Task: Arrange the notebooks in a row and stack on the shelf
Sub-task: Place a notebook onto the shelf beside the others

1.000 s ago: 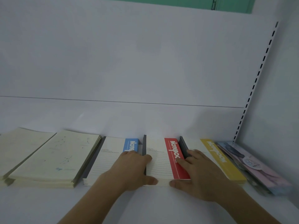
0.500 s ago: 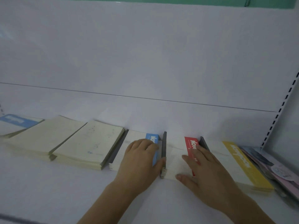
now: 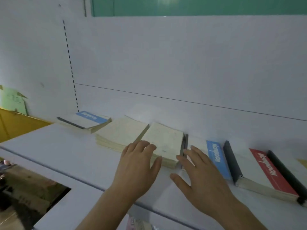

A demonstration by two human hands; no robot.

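Notebooks lie in a row on the white shelf [image 3: 66, 156]. From the left: a blue-banded stack [image 3: 88, 120], a cream stack [image 3: 119, 133], a second cream stack [image 3: 164, 141], a blue-banded notebook [image 3: 216, 156] and a red-banded notebook [image 3: 269, 170], the last two with dark spines. My left hand [image 3: 137, 165] lies flat on the near left corner of the second cream stack, fingers straight. My right hand [image 3: 197, 176] is spread over the near left part of the blue-banded notebook, fingertips by its dark spine.
The white back panel [image 3: 182, 63] rises behind the row, with a slotted upright [image 3: 69, 63] at the left. A yellow surface [image 3: 15, 123] sits past the shelf's left end. Below the front edge, a dim floor area [image 3: 25, 196] shows.
Both hands have shifted left along the row, from the blue and red notebooks to the cream stack and the blue notebook. The camera view has swung left too.
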